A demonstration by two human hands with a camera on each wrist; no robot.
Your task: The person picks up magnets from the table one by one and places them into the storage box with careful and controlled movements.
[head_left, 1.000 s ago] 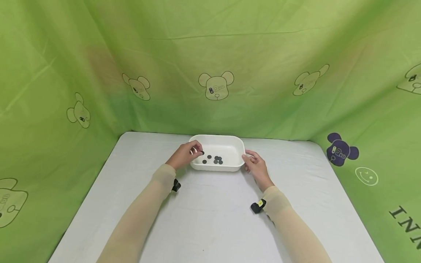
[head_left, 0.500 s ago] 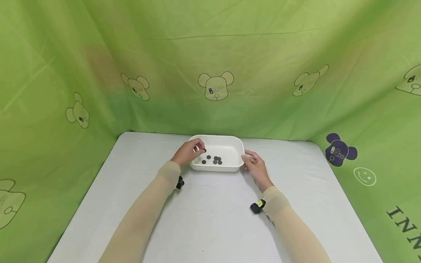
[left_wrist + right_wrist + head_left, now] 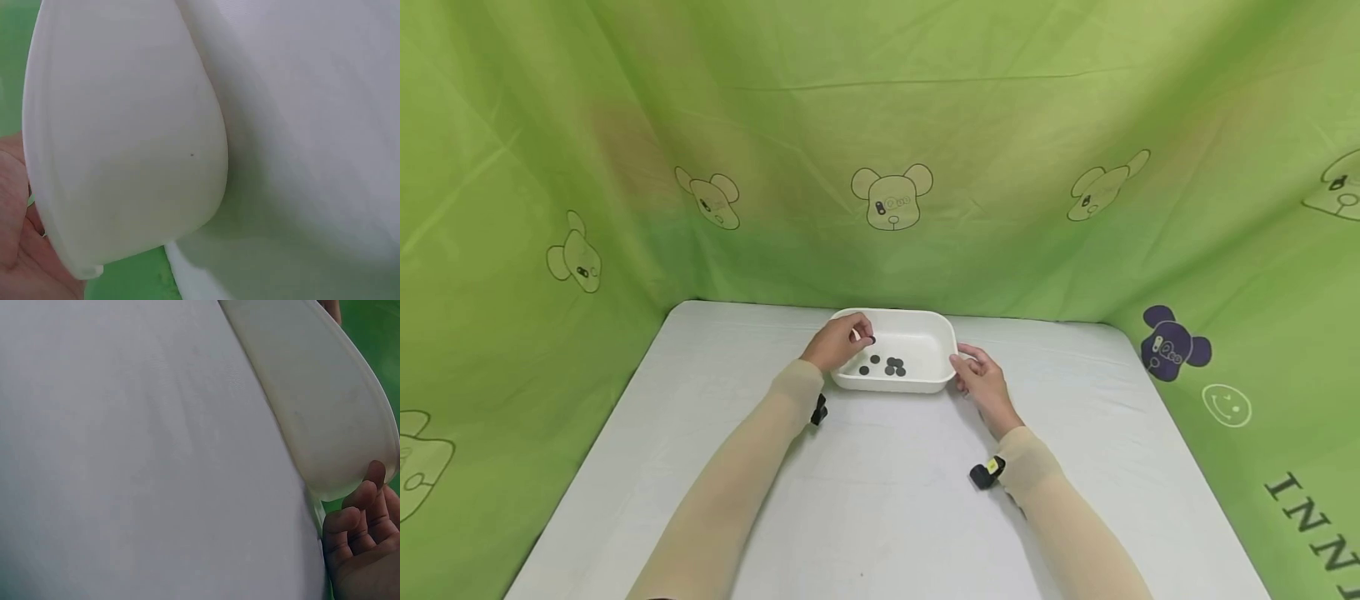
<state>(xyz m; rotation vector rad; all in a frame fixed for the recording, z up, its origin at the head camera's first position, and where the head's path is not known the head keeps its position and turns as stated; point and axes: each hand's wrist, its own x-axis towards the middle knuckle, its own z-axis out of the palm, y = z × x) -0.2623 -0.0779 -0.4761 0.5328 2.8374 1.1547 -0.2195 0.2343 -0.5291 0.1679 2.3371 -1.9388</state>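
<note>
A white oblong basin [image 3: 917,333] with rounded corners stands near the far edge of the table. Over its left part, my left hand [image 3: 835,342] pinches a small dark disc [image 3: 872,340] between thumb and fingertips. Several more flat dark grey discs [image 3: 890,371] lie on the basin's floor, toward the near side. At the basin's right end my right hand [image 3: 983,383] grips the rim, thumb on top and fingers against the outer wall. In the right wrist view its curled fingers [image 3: 359,499] show at the basin's corner. The left wrist view shows part of the left palm [image 3: 12,219] behind the basin's wall.
The table [image 3: 880,492] bears a white cloth. Green curtains [image 3: 887,100] with printed bear heads rise behind it and along both sides. A black wrist camera [image 3: 820,410] sits at the left cuff, another black camera [image 3: 985,473] at the right one.
My left hand has shifted slightly to the right and away from me over the basin, carrying the pinched disc. The right hand keeps its place at the rim, and the loose discs stay put.
</note>
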